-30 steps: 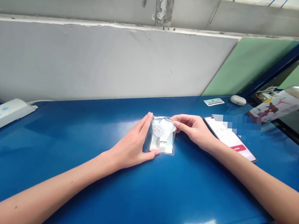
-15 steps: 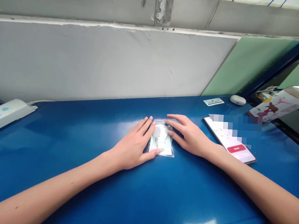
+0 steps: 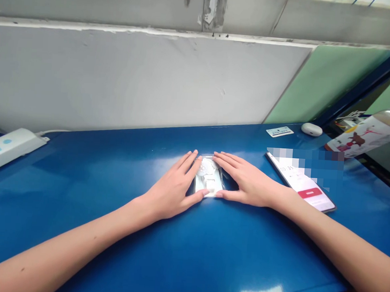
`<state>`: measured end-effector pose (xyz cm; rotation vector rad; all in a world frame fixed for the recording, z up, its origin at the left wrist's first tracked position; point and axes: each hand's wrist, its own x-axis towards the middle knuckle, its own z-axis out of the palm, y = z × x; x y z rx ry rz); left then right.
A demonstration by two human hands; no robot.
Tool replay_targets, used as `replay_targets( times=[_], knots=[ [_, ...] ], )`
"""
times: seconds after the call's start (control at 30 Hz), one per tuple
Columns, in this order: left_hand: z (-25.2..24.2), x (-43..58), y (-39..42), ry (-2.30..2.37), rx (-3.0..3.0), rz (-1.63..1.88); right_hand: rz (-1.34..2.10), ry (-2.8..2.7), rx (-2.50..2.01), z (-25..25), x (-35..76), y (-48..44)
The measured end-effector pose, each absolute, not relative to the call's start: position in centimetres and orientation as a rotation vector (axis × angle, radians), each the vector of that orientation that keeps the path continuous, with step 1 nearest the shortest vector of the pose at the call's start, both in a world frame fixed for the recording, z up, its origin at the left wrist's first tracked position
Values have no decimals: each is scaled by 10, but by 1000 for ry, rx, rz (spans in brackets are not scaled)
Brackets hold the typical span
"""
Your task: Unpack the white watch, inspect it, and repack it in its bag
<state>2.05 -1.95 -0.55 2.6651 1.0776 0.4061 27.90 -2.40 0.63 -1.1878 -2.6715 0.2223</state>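
Observation:
A small clear plastic packet (image 3: pixel 209 182) lies flat on the blue table, with a whitish item and a pale card inside; I cannot make out what the item is. Along its left edge rests my left hand (image 3: pixel 174 186), fingers stretched out and thumb on the near left corner. My right hand (image 3: pixel 244 177) lies on the opposite edge, fingers extended over the far right corner and thumb at the near right corner. Both hands are open and touch the packet without gripping it.
A phone (image 3: pixel 303 183) lies right of my right hand. Behind it are a card (image 3: pixel 280 132) and a white earbud case (image 3: pixel 311 129). A labelled bottle (image 3: pixel 364 136) leans at the right. A white power strip (image 3: pixel 11 150) sits at the left, and a wall (image 3: pixel 136 80) closes the back.
My right hand has come down onto the packet's right side, its thumb now at the near right corner. The left hand has stayed almost in place.

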Motion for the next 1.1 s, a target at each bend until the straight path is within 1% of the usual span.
replay_targets(
  times=[0.17,0.4,0.63,0.87,1.1],
  knots=[
    [-4,21,-20,1096,2665,373,301,-2668,-1215,7,282,-21],
    [-2,22,-21,1075,2668,448,383,-2658,-1213,9,285,-18],
    [-4,22,-21,1088,2726,519,373,-2664,-1197,8,287,-17],
    [-7,22,-20,1145,2670,674,379,-2620,-1180,4,288,-17],
    [-3,22,-23,1200,2589,651,384,-2625,-1180,5,287,-17]
  ],
)
